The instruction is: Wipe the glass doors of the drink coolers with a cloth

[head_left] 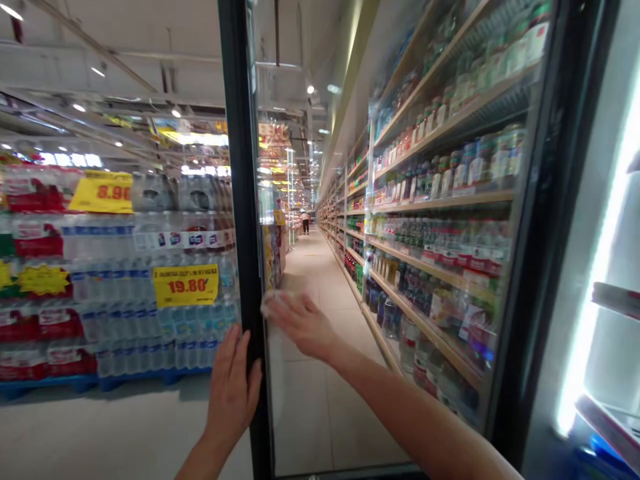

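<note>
A tall glass door (400, 373) with a black frame stands open in the middle of a supermarket aisle, right in front of the person. Through its pane show long shelves (440, 200) of bottles and jars. Left of it stand stacked water packs (125, 313) with yellow price signs (186, 285) reading "19.80" and "8.90". The left hand (233, 387) lies flat, fingers straight, on the frame's edge. The right hand (303, 327), fingers stretched, presses a pale, blurred cloth (273, 303) on the glass.
</note>
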`<state>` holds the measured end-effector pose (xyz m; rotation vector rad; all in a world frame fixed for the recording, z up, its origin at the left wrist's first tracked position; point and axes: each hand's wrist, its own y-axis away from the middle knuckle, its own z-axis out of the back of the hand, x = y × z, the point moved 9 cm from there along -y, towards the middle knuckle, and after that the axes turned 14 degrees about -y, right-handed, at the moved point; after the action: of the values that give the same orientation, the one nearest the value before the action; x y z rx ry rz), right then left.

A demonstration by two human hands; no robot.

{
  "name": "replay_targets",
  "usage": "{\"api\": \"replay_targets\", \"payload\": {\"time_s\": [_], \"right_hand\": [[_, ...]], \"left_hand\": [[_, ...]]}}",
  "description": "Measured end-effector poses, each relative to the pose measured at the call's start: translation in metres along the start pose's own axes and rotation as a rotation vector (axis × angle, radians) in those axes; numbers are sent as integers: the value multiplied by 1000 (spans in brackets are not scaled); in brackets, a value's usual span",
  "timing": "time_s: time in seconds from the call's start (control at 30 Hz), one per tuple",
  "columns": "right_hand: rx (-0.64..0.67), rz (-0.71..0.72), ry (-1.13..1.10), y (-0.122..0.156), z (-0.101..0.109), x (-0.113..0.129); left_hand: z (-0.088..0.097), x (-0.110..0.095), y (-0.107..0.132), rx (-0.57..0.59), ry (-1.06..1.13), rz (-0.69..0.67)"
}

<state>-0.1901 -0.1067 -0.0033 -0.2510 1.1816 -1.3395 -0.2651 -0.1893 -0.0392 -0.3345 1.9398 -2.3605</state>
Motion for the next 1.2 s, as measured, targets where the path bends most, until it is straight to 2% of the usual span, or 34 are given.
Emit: {"api": "replay_targets", "payload": {"time_s": [0.07, 0.1, 0.17, 0.27, 0.3, 0.37, 0.47, 0.53, 0.6, 0.67, 0.73, 0.8, 0.93, 1.0, 1.03, 1.07, 1.1, 1.2], "right_hand": [[-64, -206, 15, -28, 14, -36], [-77, -253, 15, -35, 17, -44], [-49, -219, 0, -38, 13, -37], [47, -13, -21, -28, 0, -8], [48, 16, -19, -30, 0, -7], [-12, -48, -11, -46, 12, -24], [-115, -258, -14, -78, 36, -65], [-115, -287, -16, -84, 41, -71], [-75, -184, -5, -71, 36, -53], [-38, -44, 14, -46, 30, -31], [-57, -27, 42, -20, 36, -32], [-145, -172, 104, 1, 62, -66], [-419, -547, 273, 49, 142, -159], [-600, -693, 326, 75, 172, -182], [-664, -730, 341, 84, 178, -183], [-683, -728, 344, 87, 177, -177], [-642, -673, 333, 83, 169, -167], [-267, -321, 234, 60, 124, -127]], "left_hand": [[1, 0, -7, -16, 14, 37], [1, 0, -11, -23, 21, 52], [3, -2, -18, -33, 37, 68], [5, -6, -28, -36, 56, 63], [5, -7, -32, -39, 61, 57], [6, -9, -40, -47, 65, 56], [7, -13, -53, -71, 75, 71], [8, -16, -60, -86, 88, 86], [8, -20, -65, -96, 103, 81], [7, -23, -69, -103, 117, 66], [5, -27, -72, -111, 127, 46], [1, -31, -75, -110, 122, 36], [-11, -49, -82, -78, 87, -30], [-19, -61, -88, -69, 60, -65], [-23, -67, -92, -69, 39, -74], [-28, -71, -97, -72, 13, -78], [-32, -75, -102, -75, -15, -81], [-45, -81, -115, -74, -99, -68]]}}
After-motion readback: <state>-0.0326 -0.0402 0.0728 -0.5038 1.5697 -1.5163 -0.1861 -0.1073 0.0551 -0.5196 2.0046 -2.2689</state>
